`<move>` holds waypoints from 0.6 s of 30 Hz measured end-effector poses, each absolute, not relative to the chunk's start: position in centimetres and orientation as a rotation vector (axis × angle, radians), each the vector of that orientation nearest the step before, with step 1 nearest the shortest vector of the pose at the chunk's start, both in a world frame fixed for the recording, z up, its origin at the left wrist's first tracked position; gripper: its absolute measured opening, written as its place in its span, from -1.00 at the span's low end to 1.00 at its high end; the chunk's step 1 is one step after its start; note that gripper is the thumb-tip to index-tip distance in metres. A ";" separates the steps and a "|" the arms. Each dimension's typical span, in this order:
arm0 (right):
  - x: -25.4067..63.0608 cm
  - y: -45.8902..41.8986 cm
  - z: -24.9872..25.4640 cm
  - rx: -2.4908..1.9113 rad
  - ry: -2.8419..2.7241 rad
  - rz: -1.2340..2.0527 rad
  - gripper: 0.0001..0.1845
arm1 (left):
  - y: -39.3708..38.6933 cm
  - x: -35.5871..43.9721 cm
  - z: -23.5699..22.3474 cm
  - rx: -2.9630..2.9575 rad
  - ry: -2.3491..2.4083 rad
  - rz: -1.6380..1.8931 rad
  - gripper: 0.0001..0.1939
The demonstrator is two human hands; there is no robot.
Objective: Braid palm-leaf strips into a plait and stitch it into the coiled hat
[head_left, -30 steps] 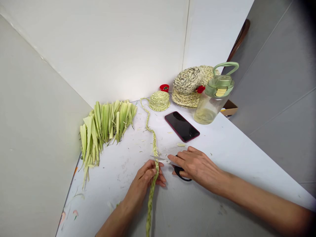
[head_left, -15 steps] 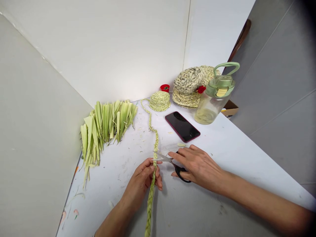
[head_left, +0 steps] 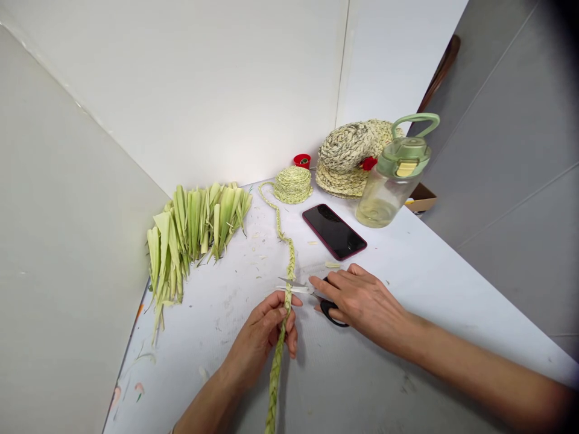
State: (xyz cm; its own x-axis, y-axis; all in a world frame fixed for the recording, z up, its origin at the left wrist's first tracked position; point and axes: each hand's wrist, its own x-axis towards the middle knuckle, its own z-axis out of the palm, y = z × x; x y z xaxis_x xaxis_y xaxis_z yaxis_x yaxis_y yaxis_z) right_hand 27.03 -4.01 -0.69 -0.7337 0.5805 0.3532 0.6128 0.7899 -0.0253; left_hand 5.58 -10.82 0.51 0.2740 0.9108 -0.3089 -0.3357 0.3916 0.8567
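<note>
A long green braid of corn husk (head_left: 277, 367) runs from the bottom edge of the view up the table to a small coiled husk piece (head_left: 292, 184). My left hand (head_left: 266, 325) is closed on the braid, thumb on top and fingers beneath. In my right hand (head_left: 362, 301) is a pair of scissors (head_left: 305, 290) with black handles, its index finger stretched toward the pivot. The slightly parted blades lie across the braid just beyond my left fingertips, one above it and one apparently below.
Green corn husks (head_left: 194, 223) lie heaped at the left by the wall. A phone (head_left: 335, 231), a green-lidded bottle (head_left: 391, 181), braided hats (head_left: 346, 160) with a red flower and a red cup (head_left: 302, 160) stand at the back. Small scraps dot the white table (head_left: 434, 289).
Between frames, the scissor blades spread wider and then drew closer together at the braid. The braid's middle stretch has shifted slightly right. Both hands stay nearly in place.
</note>
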 end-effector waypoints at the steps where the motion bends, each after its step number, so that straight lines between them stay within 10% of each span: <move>1: 27.1 -3.9 -0.8 -0.882 -2.642 -0.160 -0.62 | -10.8 5.6 0.5 0.757 0.933 0.956 -0.80; 18: 27.5 -3.4 -0.5 -0.956 -2.654 0.019 -0.68 | -10.7 5.2 0.3 0.722 0.932 0.961 -0.80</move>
